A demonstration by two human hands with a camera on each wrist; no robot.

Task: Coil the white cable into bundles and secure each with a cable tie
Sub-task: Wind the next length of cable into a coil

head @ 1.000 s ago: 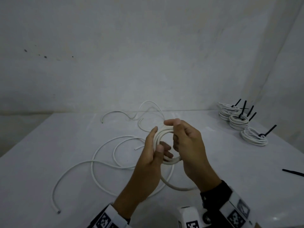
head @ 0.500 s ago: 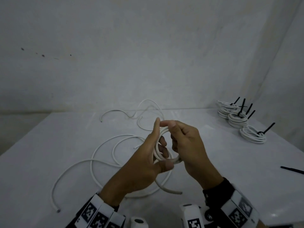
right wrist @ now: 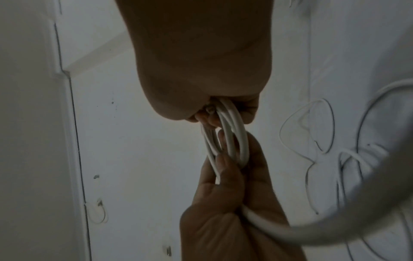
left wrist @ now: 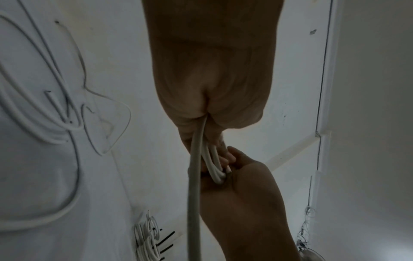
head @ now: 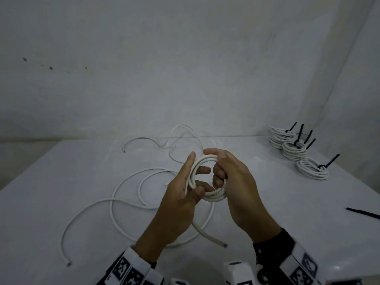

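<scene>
White tabletop (head: pixel 61 182) fills the lower half of the head view, pale walls behind. Loose cables (head: pixel 131 194) sprawl over its left and middle in big open loops, a thinner one (head: pixel 185 134) arching near the far edge. Three tied bundles (head: pixel 293 150) sit at the far right, stacked near the corner, each with a black tie tail sticking up; the nearest bundle (head: pixel 312 171) lies a bit apart from the other two. One spare tie (head: pixel 364 212) lies flat at the right edge, well apart from the hands.

Both hands are raised above the tabletop centre, holding one small coil (head: pixel 207 177) of white cable upright between them, several turns thick. Left hand (head: pixel 181 202): grip on the coil's left side, thumb pressing across the lower turns, fingers behind and through the ring. Right hand (head: pixel 238 190): grip clenched on the coil's right side, fingers curled through the ring, thumb over the top. The left wrist view shows the turns (left wrist: pixel 215 166) pinched where the two hands meet; the right wrist view shows a cut end (right wrist: pixel 210 109) tucked at the right fingers.

Cable tail (head: pixel 205 236) drops from the coil under the left palm, free end near the front edge of the tabletop. No tie on the held coil.

Marker bands on both wrists.
</scene>
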